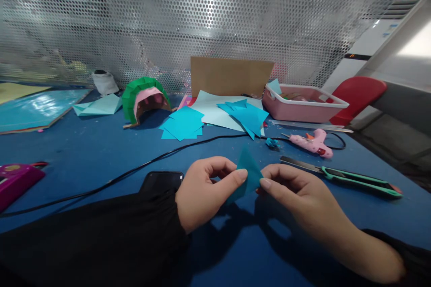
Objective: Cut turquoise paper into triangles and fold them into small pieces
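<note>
A small piece of blue paper (248,168) is held up between my two hands, just above the blue table. My left hand (210,190) pinches its left side between thumb and fingers. At its right corner, the thumb and fingertips of my right hand (292,193) are closed on the same paper. The curled fingers of both hands are partly hidden behind the thumbs. A black phone (161,181) lies just left of my left hand, partly behind the sleeve. Beyond my hands are a stack of blue paper squares (183,124) and more loose blue sheets (247,116).
A green utility knife (360,181) and pink glue gun (313,142) lie to the right. Behind them stands a pink basket (303,110). A black cable (141,167) crosses the table (101,152). A green and pink paper arch (143,94) and brown cardboard (230,76) stand at the back.
</note>
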`<state>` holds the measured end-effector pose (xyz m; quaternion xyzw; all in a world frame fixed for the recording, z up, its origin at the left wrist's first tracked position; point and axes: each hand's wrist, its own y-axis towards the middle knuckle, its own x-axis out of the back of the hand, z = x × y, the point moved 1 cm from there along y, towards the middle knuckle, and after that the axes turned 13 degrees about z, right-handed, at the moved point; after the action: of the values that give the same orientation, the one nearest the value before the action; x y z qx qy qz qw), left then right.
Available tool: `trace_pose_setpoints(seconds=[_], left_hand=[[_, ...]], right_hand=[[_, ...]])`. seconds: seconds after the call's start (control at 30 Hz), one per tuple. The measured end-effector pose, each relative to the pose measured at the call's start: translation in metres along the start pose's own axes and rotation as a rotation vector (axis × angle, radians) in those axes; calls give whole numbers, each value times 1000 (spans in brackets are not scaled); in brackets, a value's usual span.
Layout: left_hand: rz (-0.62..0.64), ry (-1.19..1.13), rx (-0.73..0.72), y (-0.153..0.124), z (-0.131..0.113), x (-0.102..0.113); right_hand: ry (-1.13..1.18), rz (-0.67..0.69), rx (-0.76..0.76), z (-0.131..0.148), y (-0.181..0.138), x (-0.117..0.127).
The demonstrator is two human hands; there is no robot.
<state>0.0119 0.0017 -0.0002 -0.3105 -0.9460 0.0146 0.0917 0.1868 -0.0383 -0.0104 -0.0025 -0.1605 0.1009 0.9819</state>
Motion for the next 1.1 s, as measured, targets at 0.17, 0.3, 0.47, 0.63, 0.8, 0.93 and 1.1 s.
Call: trace_pose_setpoints(seconds=[0.17, 0.3, 0.47, 0.63, 0.8, 0.93, 1.1], left_hand=[[318, -49, 147, 0, 6, -2], [441, -5, 208, -3, 9, -3], [381, 37, 87, -2, 6, -2], [285, 69, 16, -2, 4, -2], [185, 68, -20, -2, 4, -2], [123, -5, -48, -1, 5, -2], [38, -135, -79, 1, 6, 0]], right_hand=[[27, -51, 17, -6, 0, 2], [18, 52, 33, -8, -1, 3], [-46, 21, 53, -4, 0, 0], [-170, 58, 157, 4, -1, -2], [-170, 80, 166, 6, -3, 0], [-138, 44, 118, 6, -3, 0], [-106, 24, 90, 4, -2, 0]])
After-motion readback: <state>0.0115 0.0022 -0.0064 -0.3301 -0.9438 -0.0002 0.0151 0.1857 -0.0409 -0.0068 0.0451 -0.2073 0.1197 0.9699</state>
